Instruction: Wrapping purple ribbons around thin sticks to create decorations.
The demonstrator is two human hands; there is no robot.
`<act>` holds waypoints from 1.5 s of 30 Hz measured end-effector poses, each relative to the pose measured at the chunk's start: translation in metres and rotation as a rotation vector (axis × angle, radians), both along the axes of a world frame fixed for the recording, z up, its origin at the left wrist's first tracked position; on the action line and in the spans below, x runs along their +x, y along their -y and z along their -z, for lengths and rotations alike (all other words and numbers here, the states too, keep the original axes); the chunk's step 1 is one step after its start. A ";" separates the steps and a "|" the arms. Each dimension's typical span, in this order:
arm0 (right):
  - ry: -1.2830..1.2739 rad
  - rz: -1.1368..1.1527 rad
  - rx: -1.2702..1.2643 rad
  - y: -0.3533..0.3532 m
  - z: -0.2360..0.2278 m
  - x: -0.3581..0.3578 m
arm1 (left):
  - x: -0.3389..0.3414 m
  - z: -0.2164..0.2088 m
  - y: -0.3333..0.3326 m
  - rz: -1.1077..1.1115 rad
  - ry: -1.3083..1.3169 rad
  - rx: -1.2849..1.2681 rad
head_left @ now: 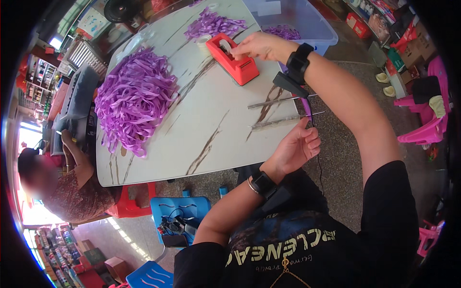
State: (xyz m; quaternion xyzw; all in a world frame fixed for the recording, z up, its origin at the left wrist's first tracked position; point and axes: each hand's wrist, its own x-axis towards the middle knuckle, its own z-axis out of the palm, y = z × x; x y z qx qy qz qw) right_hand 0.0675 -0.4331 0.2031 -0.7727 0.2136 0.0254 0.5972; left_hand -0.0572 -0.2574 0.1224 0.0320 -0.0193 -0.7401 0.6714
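Note:
At the far side of the table, my right hand (259,46) reaches over a red tape dispenser (237,67). Its fingers are pinched on the tape close to the tape roll (224,45); the strip itself is hardly visible. Nearer to me, my left hand (298,148) is closed, with thumb and fingertip at the lower end of a purple ribbon (307,106). That ribbon runs across two thin metal rods (273,102) that stick out past the table's right edge. Part of the ribbon is hidden by a black device on my right wrist.
A big heap of purple ribbon loops (137,98) covers the table's left; a smaller pile (213,25) lies at the back. Beside the table, a clear plastic bin (307,24) holds more ribbon. A blue stool (180,211) carries cables and a phone. Another person (72,187) sits at left.

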 end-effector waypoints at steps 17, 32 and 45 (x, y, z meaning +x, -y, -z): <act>0.260 0.040 -0.155 -0.019 0.040 -0.052 | -0.001 -0.006 -0.001 -0.003 0.057 0.023; 0.158 0.043 -1.062 -0.027 0.007 -0.053 | 0.001 0.001 0.000 -0.010 0.048 -0.015; 0.086 -0.046 -0.825 -0.015 0.012 -0.068 | 0.001 0.001 -0.001 -0.018 0.041 -0.019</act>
